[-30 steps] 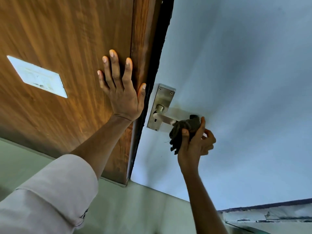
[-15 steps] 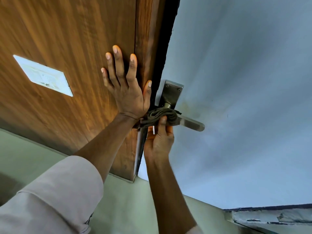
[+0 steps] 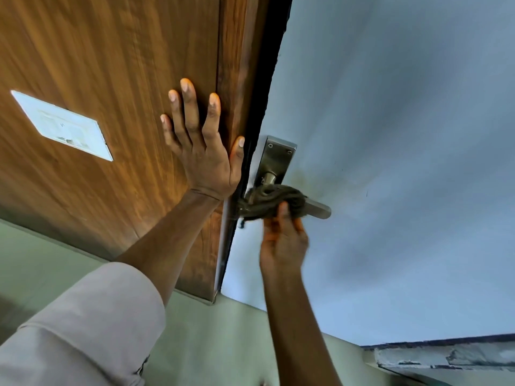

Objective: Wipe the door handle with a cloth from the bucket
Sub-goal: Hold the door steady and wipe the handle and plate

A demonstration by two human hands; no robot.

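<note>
A metal lever door handle (image 3: 319,209) on a steel backplate (image 3: 276,158) sticks out from the pale blue face of the door. A dark grey cloth (image 3: 271,200) is wrapped over the inner part of the lever, close to the backplate; only the lever's tip shows beyond it. My right hand (image 3: 282,240) grips the cloth from below, thumb up against it, slightly blurred. My left hand (image 3: 202,151) lies flat with fingers spread on the brown wooden panel (image 3: 111,79), beside the door edge. No bucket is in view.
A white rectangular label (image 3: 62,125) is stuck on the wooden panel at the left. The dark door edge (image 3: 267,87) runs between the wood and the blue face. Pale green floor (image 3: 223,344) lies below. A worn ledge (image 3: 446,355) shows at the bottom right.
My right hand slid the cloth from the lever's tip in to the backplate end, then a little back outward along the lever. My left hand stayed flat on the wood.
</note>
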